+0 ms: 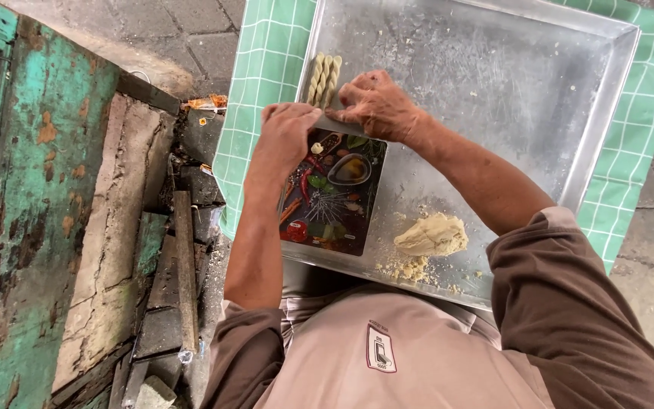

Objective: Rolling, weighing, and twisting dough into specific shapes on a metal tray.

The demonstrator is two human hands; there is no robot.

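A green checked cloth (259, 68) lay under a big metal tray (493, 83). Near the tray's left edge sat a dark picture-printed board (334, 204), with a dough lump (433, 233) by the near edge. The left hand (288, 135) and right hand (372, 102) both clenched a flat blade (336, 126) at the board's far end, just beside twisted dough sticks (324, 76)

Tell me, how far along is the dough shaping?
Done: three twisted dough sticks lie in the metal tray. In hand: left hand and right hand work at the printed board's top edge. Left: the dough lump and crumbs.
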